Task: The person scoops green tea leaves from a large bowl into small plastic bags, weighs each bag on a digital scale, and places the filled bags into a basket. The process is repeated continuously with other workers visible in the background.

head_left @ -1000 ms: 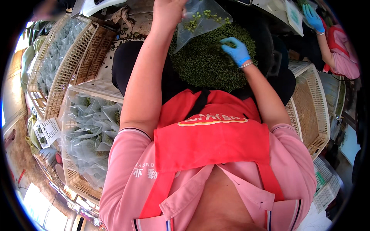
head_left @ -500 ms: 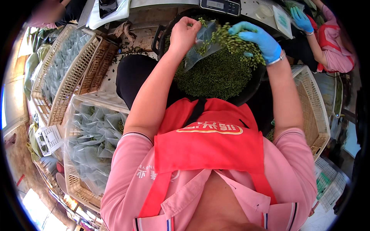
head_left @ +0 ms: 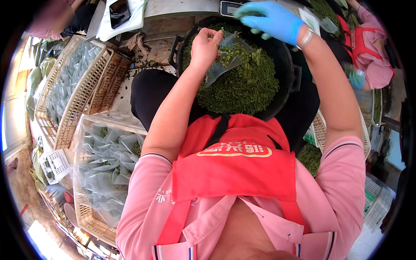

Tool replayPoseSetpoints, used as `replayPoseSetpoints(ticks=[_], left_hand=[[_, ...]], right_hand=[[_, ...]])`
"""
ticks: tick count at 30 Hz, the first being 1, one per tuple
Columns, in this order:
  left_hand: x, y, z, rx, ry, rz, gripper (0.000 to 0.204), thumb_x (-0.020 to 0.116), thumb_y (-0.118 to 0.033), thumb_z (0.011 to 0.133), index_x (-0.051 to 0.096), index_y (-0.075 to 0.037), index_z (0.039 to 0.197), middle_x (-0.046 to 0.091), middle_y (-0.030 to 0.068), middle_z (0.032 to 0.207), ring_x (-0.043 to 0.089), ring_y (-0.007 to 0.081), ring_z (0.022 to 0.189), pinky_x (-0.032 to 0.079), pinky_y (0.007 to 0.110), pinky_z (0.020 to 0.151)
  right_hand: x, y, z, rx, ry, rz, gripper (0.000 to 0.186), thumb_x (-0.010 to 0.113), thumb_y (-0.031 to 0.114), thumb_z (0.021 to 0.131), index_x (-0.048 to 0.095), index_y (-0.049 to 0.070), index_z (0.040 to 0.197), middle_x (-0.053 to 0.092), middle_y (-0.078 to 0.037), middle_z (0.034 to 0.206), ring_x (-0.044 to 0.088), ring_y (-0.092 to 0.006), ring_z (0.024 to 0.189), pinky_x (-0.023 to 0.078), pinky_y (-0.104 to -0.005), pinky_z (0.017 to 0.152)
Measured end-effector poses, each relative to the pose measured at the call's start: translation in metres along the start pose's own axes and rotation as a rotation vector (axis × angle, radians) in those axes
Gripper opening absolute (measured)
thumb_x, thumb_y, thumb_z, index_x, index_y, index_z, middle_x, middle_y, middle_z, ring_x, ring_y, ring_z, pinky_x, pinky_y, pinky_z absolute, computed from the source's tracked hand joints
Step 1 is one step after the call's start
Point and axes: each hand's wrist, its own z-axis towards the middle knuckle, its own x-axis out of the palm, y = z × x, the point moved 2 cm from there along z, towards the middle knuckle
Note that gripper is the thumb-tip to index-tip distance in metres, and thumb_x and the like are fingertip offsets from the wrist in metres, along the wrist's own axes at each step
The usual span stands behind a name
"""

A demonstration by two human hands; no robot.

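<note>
A black tub [head_left: 287, 56] with side handles stands between my knees, heaped with small round green berries [head_left: 242, 89] that look like green peppercorns. Over its left part my bare left hand [head_left: 205, 48] pinches the upper edge of a clear plastic bag [head_left: 213, 74]. Some sprigs of the berries [head_left: 236, 54] lie in and around the bag's mouth, slightly blurred. My right hand [head_left: 275, 21], in a blue glove, is above the tub's far right rim, close to the scale. Its fingers are stretched out and hold nothing that I can see.
A digital scale [head_left: 229, 8] and a phone [head_left: 120, 14] on white plastic lie on the far bench. Beige crates [head_left: 93, 221] of filled bags stand at my left. A co-worker in a red apron [head_left: 362, 41] sits at the far right, another person at the far left.
My right hand has let go of its bunch of berries and moved up and away toward the scale. Sprigs now lie at the bag's mouth. My left hand still holds the bag, slightly lower.
</note>
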Motion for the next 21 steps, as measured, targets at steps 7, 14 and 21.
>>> replayPoseSetpoints(ticks=[7, 14, 21], left_hand=[[0.003, -0.005, 0.003, -0.031, 0.034, 0.014, 0.028, 0.061, -0.031, 0.084, 0.056, -0.004, 0.088, 0.061, 0.0055, 0.063, 0.058, 0.015, 0.049, 0.046, 0.031, 0.054], [-0.012, 0.016, 0.012, 0.176, 0.015, 0.086, 0.024, 0.064, -0.03, 0.08, 0.061, -0.006, 0.085, 0.061, 0.0023, 0.06, 0.058, 0.0119, 0.05, 0.046, 0.028, 0.054], [-0.039, -0.037, -0.01, 0.197, -0.034, 0.793, 0.02, 0.061, -0.027, 0.078, 0.057, -0.009, 0.086, 0.063, 0.0107, 0.07, 0.063, 0.0275, 0.069, 0.049, 0.04, 0.064]], right_hand=[[0.096, -0.094, -0.031, 0.118, -0.2, 0.315, 0.064, 0.074, 0.029, 0.071, 0.048, 0.005, 0.123, 0.058, -0.017, 0.109, 0.058, -0.0237, 0.1, 0.046, -0.0361, 0.085], [0.078, -0.039, -0.021, -0.199, -0.369, 0.378, 0.026, 0.062, 0.017, 0.082, 0.063, 0.007, 0.106, 0.067, -0.007, 0.088, 0.064, -0.0147, 0.074, 0.051, -0.0269, 0.068], [0.106, -0.031, -0.022, -0.24, -0.229, -0.356, 0.035, 0.062, 0.027, 0.079, 0.062, 0.013, 0.111, 0.064, -0.013, 0.098, 0.061, -0.0287, 0.091, 0.049, -0.036, 0.08]])
